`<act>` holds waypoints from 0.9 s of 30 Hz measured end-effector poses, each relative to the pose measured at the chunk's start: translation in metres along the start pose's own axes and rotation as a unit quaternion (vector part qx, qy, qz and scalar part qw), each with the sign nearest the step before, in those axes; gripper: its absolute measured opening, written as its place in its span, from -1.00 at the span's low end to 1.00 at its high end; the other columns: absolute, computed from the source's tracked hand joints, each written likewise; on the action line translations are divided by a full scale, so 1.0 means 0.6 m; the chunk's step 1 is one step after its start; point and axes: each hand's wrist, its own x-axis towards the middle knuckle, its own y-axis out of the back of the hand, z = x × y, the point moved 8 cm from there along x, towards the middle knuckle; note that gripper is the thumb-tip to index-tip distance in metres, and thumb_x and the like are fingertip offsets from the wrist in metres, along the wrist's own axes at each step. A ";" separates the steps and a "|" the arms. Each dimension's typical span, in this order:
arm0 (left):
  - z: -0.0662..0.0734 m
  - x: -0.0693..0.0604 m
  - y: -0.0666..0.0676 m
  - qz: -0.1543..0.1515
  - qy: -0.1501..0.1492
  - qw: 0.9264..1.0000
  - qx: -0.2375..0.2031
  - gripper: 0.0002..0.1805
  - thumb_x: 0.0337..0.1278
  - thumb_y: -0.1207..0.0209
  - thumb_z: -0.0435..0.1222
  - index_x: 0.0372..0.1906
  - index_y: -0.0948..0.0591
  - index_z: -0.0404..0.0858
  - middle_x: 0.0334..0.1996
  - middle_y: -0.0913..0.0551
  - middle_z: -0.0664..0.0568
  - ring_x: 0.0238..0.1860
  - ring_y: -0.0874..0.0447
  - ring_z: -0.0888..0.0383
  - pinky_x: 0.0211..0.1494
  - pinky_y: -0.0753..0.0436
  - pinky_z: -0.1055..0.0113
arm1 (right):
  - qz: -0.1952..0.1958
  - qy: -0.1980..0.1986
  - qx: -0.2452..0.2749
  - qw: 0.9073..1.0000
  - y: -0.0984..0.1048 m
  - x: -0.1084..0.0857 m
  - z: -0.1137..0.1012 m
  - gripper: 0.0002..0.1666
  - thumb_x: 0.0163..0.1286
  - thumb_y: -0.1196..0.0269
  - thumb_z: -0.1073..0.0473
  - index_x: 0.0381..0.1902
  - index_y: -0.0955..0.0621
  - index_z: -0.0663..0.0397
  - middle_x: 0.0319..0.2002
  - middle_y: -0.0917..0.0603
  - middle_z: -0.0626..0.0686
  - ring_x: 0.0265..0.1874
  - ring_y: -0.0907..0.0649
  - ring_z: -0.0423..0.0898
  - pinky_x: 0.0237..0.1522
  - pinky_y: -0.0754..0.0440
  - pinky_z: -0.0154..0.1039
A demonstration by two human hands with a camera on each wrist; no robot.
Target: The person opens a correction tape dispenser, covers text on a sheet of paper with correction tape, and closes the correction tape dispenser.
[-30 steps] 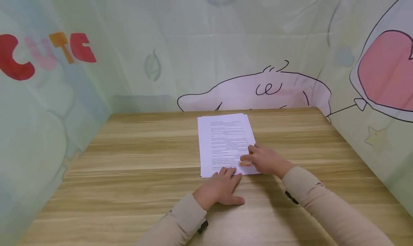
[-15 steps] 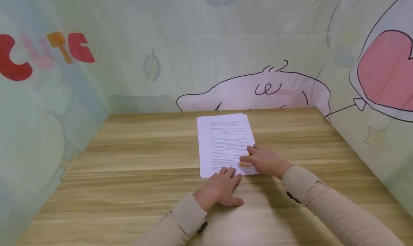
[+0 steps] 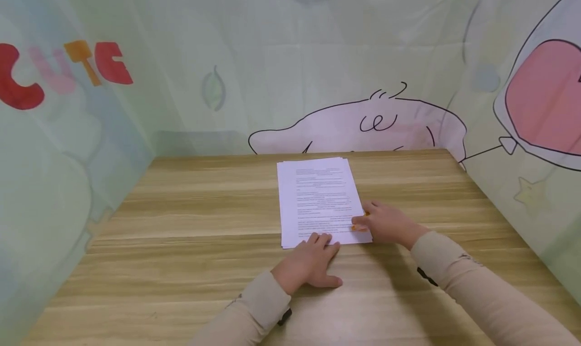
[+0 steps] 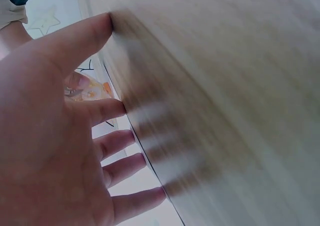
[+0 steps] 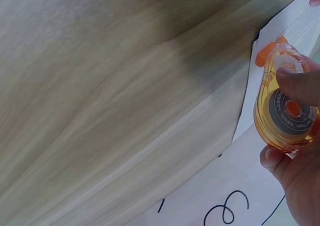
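A stack of printed paper (image 3: 313, 194) lies on the wooden table, its sheets slightly out of line. My left hand (image 3: 308, 265) rests at the stack's near edge, fingertips on the paper and thumb spread out on the wood. Over the lower right part of the page, my right hand (image 3: 391, 224) grips a correction tape (image 5: 282, 121). Its case is see-through orange, with a dark round reel inside. In the right wrist view the thumb presses on the case and its orange tip points toward the paper. Whether the tip touches the sheet, I cannot tell.
The wooden table (image 3: 190, 225) stretches out on both sides of the paper. Behind it and at both sides hangs a pale printed cloth (image 3: 290, 73) with cartoon drawings, meeting the table's far edge. Dark bands sit near both sleeve cuffs.
My right hand has slid rightward across the page with the correction tape, toward the paper's right edge. The left hand has stayed in place.
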 end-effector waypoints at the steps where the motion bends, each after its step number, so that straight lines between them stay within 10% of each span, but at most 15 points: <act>1: 0.000 0.000 0.000 -0.002 0.001 1.000 -0.002 -0.14 -0.05 -0.10 0.26 0.37 -0.22 0.00 0.37 -0.19 0.02 0.34 -0.14 0.03 0.27 -0.36 0.06 | 0.007 0.001 0.000 1.000 0.001 -0.002 0.002 -0.60 0.10 -0.33 0.22 -0.07 -0.62 -0.24 -0.33 -0.46 0.02 -0.31 -0.51 -0.03 -0.31 -0.57 -0.20; 27: -0.007 -0.029 0.002 -0.001 -0.009 0.999 -0.045 -0.19 0.03 -0.10 0.19 0.38 -0.19 -0.01 0.37 -0.15 -0.02 0.36 -0.07 -0.01 0.31 -0.23 -0.02 | 0.072 -0.057 0.135 0.987 -0.002 -0.028 0.053 -0.57 0.14 -0.20 0.37 -0.06 -0.65 -0.14 -0.52 -0.37 -0.10 -0.51 -0.29 -0.20 -0.44 -0.26 -0.37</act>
